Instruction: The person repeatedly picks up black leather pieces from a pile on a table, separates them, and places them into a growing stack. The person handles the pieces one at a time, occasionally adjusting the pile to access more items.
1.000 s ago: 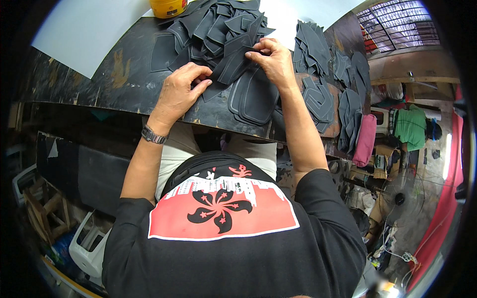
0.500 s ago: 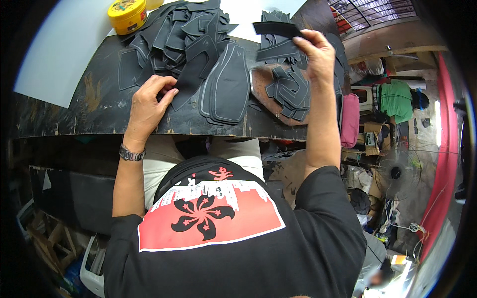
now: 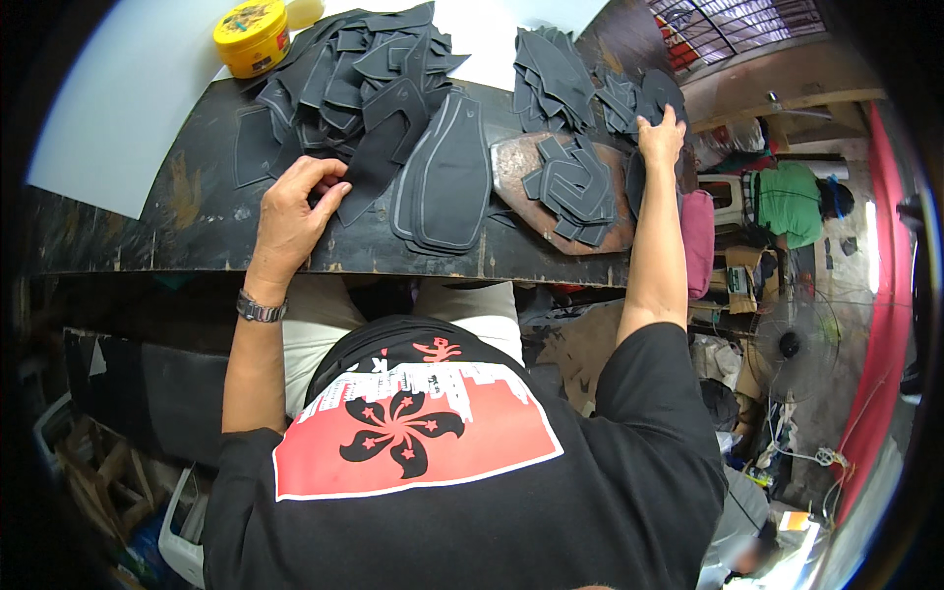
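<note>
My left hand (image 3: 300, 208), with a watch on its wrist, pinches the edge of a black cut piece (image 3: 372, 175) between thumb and fingers. That piece lies at the front of a heaped pile of grey-black cut pieces (image 3: 339, 74) with pale outlines. Right of it rests a stack of long rounded panels (image 3: 442, 177). My right hand (image 3: 662, 140) reaches to the table's far right, fingers apart, beside dark pieces (image 3: 661, 90) there. No strip shows in it. Small angular pieces (image 3: 575, 187) lie on a brown board (image 3: 511, 162) between my hands.
A yellow tub (image 3: 251, 39) stands at the back left near a white sheet (image 3: 108, 118). Another stack of dark pieces (image 3: 553, 79) is at the back. Beyond the table's right end are a pink bundle (image 3: 696, 244), a fan (image 3: 790, 344) and a person in green (image 3: 790, 202).
My right hand has moved right, and the black strip it held is no longer in it. My left hand stays at the black piece, almost unmoved.
</note>
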Demonstrator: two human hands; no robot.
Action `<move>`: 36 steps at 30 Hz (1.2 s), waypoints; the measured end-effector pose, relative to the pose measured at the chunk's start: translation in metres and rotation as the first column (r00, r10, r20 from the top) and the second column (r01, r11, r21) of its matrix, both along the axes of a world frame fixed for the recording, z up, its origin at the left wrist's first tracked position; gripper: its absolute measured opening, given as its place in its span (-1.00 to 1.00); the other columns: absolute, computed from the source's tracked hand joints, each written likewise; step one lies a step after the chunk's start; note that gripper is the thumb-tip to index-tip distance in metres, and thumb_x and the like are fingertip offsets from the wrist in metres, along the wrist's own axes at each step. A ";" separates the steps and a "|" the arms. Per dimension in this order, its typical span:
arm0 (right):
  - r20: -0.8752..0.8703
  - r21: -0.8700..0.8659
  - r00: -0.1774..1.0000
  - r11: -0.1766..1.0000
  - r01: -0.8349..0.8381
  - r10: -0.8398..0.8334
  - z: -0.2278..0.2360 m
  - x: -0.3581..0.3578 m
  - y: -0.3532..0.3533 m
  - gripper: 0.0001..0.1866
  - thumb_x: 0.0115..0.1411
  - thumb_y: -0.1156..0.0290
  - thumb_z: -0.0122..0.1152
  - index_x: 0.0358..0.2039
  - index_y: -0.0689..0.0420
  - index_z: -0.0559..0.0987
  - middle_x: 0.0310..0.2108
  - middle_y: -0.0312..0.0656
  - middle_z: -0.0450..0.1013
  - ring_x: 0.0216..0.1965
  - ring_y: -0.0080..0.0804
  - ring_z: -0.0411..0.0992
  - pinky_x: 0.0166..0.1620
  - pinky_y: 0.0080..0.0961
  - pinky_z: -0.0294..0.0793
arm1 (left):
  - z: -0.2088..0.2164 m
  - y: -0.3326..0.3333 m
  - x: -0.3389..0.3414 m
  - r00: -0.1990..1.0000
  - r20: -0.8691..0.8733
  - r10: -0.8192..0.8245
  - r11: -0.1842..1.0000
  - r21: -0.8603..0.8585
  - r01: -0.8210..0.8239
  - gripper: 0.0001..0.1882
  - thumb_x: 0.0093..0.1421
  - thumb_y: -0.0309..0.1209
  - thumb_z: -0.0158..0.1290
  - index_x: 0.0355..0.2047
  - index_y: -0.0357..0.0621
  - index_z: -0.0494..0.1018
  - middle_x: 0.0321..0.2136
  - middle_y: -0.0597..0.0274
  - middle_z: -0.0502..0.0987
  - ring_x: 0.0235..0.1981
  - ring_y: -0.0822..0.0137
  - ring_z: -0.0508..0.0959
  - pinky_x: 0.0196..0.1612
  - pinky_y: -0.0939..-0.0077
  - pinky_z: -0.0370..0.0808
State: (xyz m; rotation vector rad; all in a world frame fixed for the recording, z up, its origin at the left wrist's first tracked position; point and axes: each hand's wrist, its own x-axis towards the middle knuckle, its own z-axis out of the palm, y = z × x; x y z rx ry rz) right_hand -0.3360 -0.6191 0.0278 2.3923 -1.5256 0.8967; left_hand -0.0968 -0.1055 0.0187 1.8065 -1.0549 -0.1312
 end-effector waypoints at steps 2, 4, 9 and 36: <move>0.074 0.004 0.963 0.966 -0.259 0.258 0.020 0.026 0.043 -0.43 0.10 0.19 0.41 0.13 0.08 0.55 0.12 0.11 0.46 0.22 -0.01 0.36 0.25 -0.14 0.35 | 0.000 0.001 0.000 1.000 -0.014 0.008 1.000 0.002 -0.008 -0.81 0.14 -0.51 0.26 -0.22 -0.24 0.58 -0.34 0.19 0.59 -0.37 0.33 0.62 -0.24 0.49 0.54; 0.247 0.196 0.748 0.725 -0.661 0.616 0.032 0.058 0.098 -0.60 0.16 0.29 0.41 0.01 0.12 0.65 -0.03 -0.06 0.59 0.01 -0.25 0.53 0.10 -0.41 0.47 | -0.001 0.001 0.002 1.000 -0.015 -0.002 1.000 0.009 0.002 -0.80 0.15 -0.50 0.26 -0.21 -0.24 0.58 -0.34 0.20 0.59 -0.36 0.33 0.62 -0.25 0.50 0.54; 0.437 0.353 0.353 0.203 -0.913 0.827 0.031 0.122 0.229 -0.58 0.12 0.32 0.47 -0.01 0.14 0.65 -0.06 -0.24 0.59 0.04 -0.42 0.50 0.14 -0.46 0.43 | -0.002 0.002 0.002 1.000 -0.002 -0.008 1.000 -0.015 0.008 -0.80 0.15 -0.52 0.25 -0.20 -0.22 0.58 -0.33 0.18 0.59 -0.36 0.31 0.63 -0.24 0.47 0.55; -0.006 0.550 0.956 0.799 -0.242 0.294 0.066 -0.012 0.210 -0.46 0.08 0.49 0.43 0.11 0.16 0.55 -0.32 -0.17 0.59 -0.33 -0.35 0.54 -0.18 -0.42 0.54 | -0.001 0.001 0.000 1.000 0.028 -0.002 1.000 -0.010 0.003 -0.80 0.13 -0.53 0.26 -0.21 -0.20 0.58 -0.34 0.19 0.59 -0.38 0.30 0.62 -0.26 0.46 0.54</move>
